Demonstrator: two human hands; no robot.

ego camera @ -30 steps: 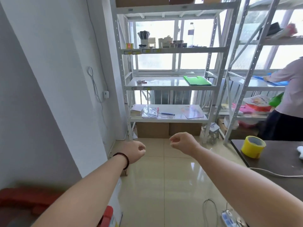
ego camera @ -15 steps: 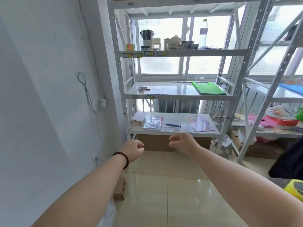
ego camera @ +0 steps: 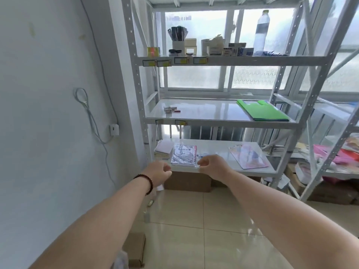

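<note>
- A small cardboard box (ego camera: 136, 247) lies on the floor tiles by the wall, under the person's left forearm.
- The left grip (ego camera: 158, 172), a beaded bracelet (ego camera: 147, 182) at its wrist, has its fingers curled in against the thumb and holds nothing.
- The right grip (ego camera: 210, 166) is curled the same way and is empty. I cannot tell whether its knuckles touch anything.
- A clear-wrapped packet (ego camera: 183, 157) lies flat at the front edge of the bottom shelf (ego camera: 213, 150), showing between the two grips.
- On that shelf a pink pad stack (ego camera: 163, 151) lies just left of the packet, and a pink plastic sleeve (ego camera: 248, 156) lies well to its right.
- A green folder (ego camera: 262, 110) lies at the right end of the middle shelf (ego camera: 204, 109).
- Highest up, a pen cup (ego camera: 177, 38) and a bottle (ego camera: 261, 33) stand before the window.
</note>
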